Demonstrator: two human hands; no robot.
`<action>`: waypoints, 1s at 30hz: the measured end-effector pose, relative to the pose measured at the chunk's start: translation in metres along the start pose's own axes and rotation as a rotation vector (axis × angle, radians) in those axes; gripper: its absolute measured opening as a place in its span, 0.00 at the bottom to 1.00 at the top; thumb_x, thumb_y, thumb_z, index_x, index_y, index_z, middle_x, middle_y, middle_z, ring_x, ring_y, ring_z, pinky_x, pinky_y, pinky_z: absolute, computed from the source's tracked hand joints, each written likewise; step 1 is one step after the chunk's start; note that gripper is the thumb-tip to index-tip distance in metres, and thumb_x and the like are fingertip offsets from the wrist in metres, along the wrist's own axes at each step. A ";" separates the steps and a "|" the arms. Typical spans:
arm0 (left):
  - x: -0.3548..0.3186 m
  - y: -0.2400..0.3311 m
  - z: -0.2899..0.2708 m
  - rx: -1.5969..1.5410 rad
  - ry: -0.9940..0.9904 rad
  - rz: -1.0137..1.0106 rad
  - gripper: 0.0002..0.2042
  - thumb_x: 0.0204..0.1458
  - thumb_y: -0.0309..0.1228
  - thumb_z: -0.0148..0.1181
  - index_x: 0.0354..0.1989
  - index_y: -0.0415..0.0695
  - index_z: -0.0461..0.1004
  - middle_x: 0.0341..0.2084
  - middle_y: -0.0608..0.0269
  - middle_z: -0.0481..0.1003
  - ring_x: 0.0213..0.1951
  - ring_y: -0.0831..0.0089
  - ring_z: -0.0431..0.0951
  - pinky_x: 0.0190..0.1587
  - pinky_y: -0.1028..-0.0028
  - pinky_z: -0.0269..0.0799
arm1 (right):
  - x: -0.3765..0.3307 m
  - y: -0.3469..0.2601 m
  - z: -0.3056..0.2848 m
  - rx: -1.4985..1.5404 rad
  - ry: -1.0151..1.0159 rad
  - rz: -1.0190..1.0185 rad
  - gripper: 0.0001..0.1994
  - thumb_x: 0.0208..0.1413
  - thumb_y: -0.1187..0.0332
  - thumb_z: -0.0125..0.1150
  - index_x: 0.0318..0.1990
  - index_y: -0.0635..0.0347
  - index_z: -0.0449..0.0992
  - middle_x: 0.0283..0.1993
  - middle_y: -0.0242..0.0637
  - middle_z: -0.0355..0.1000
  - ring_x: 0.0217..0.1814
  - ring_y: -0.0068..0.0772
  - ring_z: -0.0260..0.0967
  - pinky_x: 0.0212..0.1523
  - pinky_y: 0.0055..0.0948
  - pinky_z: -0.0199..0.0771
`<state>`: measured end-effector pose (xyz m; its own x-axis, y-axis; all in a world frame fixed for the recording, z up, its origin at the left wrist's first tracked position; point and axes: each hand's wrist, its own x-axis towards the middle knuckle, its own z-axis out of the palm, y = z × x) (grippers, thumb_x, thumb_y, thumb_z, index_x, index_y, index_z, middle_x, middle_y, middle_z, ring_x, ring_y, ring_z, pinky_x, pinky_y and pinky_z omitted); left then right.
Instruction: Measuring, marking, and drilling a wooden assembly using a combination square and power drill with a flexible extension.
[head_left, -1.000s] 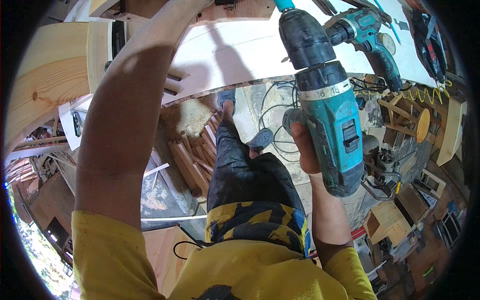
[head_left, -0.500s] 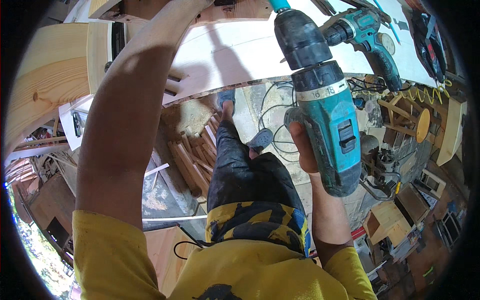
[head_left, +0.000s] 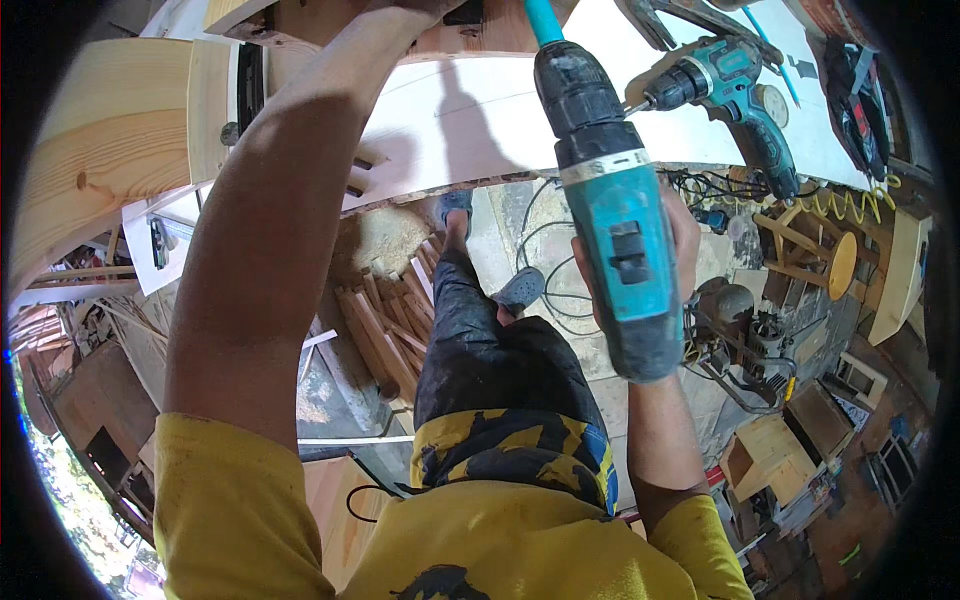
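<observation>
A teal and black cordless drill [head_left: 620, 225] is in my right hand [head_left: 683, 235], whose fingers wrap around it behind the body. From its dark chuck [head_left: 580, 85] a teal shaft [head_left: 543, 22] points up toward a reddish-brown wooden piece [head_left: 500, 35] at the top edge. My left arm reaches up to that same piece. Only the edge of my left hand [head_left: 425, 8] shows there, and its fingers are out of sight. A second teal cordless drill [head_left: 735, 85] lies on the white work surface [head_left: 430, 120] to the right, with a thin bit in its chuck.
Pale boards [head_left: 110, 140] stand at the left. Pincers or similar metal tools [head_left: 690, 20] lie at the top right. Below the bench are wood offcuts [head_left: 385, 330], sawdust and black cables [head_left: 570, 290]. A wooden stool [head_left: 840, 262] lies at the right, near a coiled yellow hose [head_left: 850, 208].
The drill in my right hand has shifted left and turned slightly, so more of my fingers show on its right side. My left arm has moved slightly right. The second drill stays put.
</observation>
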<state>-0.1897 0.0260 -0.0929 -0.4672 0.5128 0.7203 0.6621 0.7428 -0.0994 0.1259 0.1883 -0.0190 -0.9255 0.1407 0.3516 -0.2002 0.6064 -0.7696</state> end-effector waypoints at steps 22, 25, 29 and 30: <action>-0.002 -0.012 -0.070 -0.276 -0.430 -0.365 0.26 0.52 0.49 0.57 0.56 0.49 0.70 0.45 0.52 0.76 0.47 0.60 0.76 0.52 0.67 0.69 | -0.016 0.013 0.002 -0.154 -0.144 -0.065 0.26 0.51 0.69 0.61 0.58 0.61 0.64 0.46 0.44 0.74 0.39 0.42 0.69 0.42 0.39 0.63; -0.007 -0.006 -0.111 -0.387 -0.902 -0.509 0.27 0.52 0.49 0.57 0.58 0.48 0.69 0.43 0.50 0.76 0.45 0.60 0.77 0.51 0.69 0.69 | -0.050 0.007 -0.032 -0.178 -0.391 0.195 0.23 0.55 0.66 0.58 0.57 0.62 0.64 0.45 0.45 0.73 0.40 0.38 0.69 0.42 0.36 0.66; -0.011 0.000 -0.153 -1.238 -0.902 -0.469 0.26 0.54 0.42 0.58 0.59 0.42 0.68 0.46 0.50 0.75 0.49 0.64 0.75 0.55 0.70 0.68 | -0.123 -0.024 -0.091 0.352 -0.175 0.731 0.30 0.55 0.59 0.63 0.61 0.63 0.61 0.51 0.46 0.70 0.50 0.35 0.70 0.51 0.32 0.70; -0.014 0.002 -0.155 -1.344 -0.806 -0.529 0.25 0.54 0.40 0.57 0.58 0.41 0.68 0.47 0.49 0.74 0.49 0.64 0.75 0.56 0.70 0.68 | -0.135 -0.026 -0.107 0.374 -0.189 0.782 0.37 0.49 0.56 0.68 0.62 0.64 0.58 0.54 0.45 0.68 0.53 0.36 0.69 0.54 0.34 0.68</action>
<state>-0.0906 -0.0464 0.0029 -0.6719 0.7361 -0.0825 0.1412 0.2367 0.9613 0.2903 0.2369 0.0104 -0.8723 0.2560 -0.4166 0.4506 0.0901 -0.8882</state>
